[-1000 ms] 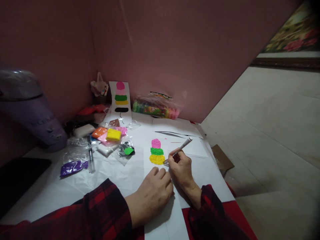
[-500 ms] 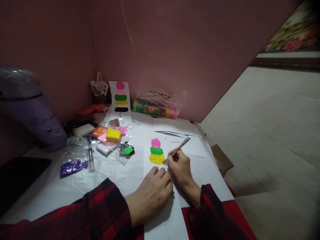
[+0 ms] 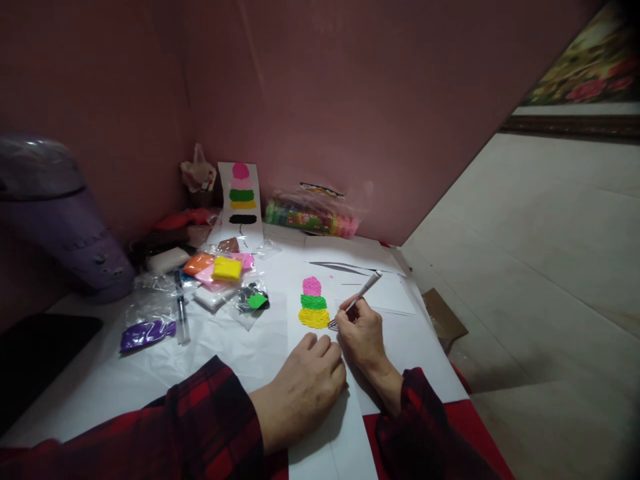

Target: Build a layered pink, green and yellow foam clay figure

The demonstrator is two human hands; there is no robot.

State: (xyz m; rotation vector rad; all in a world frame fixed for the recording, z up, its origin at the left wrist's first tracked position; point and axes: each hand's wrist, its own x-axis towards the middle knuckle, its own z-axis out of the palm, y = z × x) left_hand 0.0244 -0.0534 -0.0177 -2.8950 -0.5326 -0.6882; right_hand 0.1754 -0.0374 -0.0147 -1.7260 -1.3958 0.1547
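My right hand [image 3: 361, 332] grips a metal fork [image 3: 369, 287] with a ridged handle like a pen. The tines point down-left at the right edge of a yellow clay band [image 3: 313, 318]. Above that band, a green clay band [image 3: 313, 302] and a rounded pink clay piece [image 3: 312, 286] are stacked on the white paper [image 3: 320, 427]. All three have textured surfaces. My left hand [image 3: 310, 380] rests on the paper just below the clay, its fingers curled in and the fingertips mostly hidden; nothing shows in it.
A similar coloured picture [image 3: 243, 195] leans on the wall. Bagged clay packs, including a yellow one [image 3: 227, 269] and a purple one [image 3: 148, 335], lie at left near a capped pen [image 3: 181, 320]. A purple bottle [image 3: 75, 233] stands far left; a clay package [image 3: 313, 219] lies behind.
The fork's tines have shifted slightly right, from on the yellow band to its right edge, and the handle has tilted a little. My left hand stays in place.
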